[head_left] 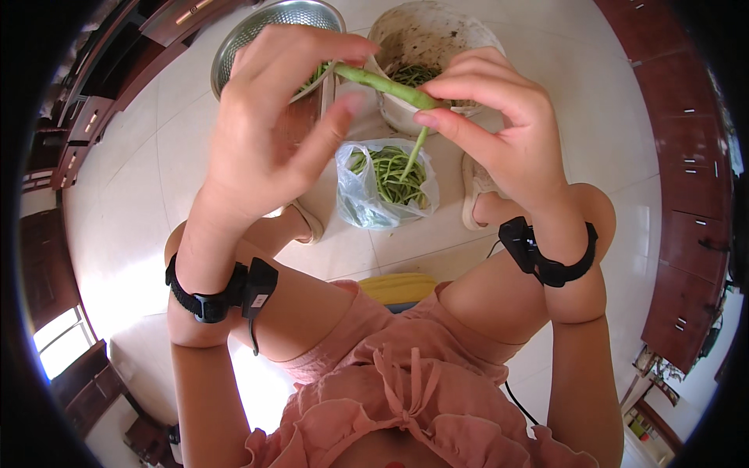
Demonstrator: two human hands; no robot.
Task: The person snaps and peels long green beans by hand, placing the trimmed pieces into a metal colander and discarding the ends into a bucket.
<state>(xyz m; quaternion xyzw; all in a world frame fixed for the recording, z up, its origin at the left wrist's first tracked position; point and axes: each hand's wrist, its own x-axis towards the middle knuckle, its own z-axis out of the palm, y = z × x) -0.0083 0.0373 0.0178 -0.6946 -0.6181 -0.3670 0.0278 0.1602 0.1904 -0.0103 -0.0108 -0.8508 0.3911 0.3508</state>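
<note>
A tiled floor (140,203) is seen below. A white bucket (460,31) w/ green scraps is set top centre; a metal colander (257,31) is placed just to its left. A clear plastic bag (359,195) of green beans is set on the floor betw. the feet, nearer than both. One green bean (390,86) is held up over them, long axis approx. horizontal, tilted down to the right: left hand (273,132) is pinched on its left end, right hand (499,125) on its right end. A thin string (417,152) is seen hanging from it.

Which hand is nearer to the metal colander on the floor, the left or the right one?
Left. The left hand overlaps the metal colander in this view, holding the green bean. The right hand is over the white bucket beside it.
</note>
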